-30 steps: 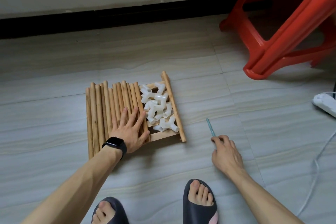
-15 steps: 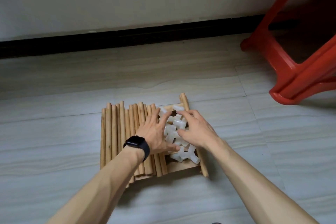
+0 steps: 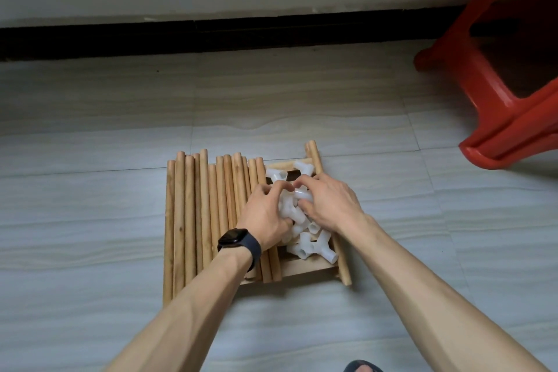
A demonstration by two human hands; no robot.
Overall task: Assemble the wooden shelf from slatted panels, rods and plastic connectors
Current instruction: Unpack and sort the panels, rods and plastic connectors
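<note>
Several wooden rods (image 3: 199,214) lie side by side on a slatted wooden panel (image 3: 305,266) on the tiled floor. A pile of white plastic connectors (image 3: 312,246) fills the panel's right part, bounded by one more rod (image 3: 315,160) on the right. My left hand (image 3: 265,214), with a dark watch on the wrist, curls its fingers round connectors from the left. My right hand (image 3: 327,205) curls round connectors from the right. Both hands cup the same heap, and the fingertips nearly meet over it.
A red plastic stool (image 3: 507,75) stands at the right, close to the wall. A black skirting strip (image 3: 211,36) runs along the wall behind. The toe of a dark slipper (image 3: 362,367) shows at the bottom edge.
My right hand left the floor near a blue pen and came onto the connectors. My left hand slid from the rods to the pile. Both now close round the heap.
</note>
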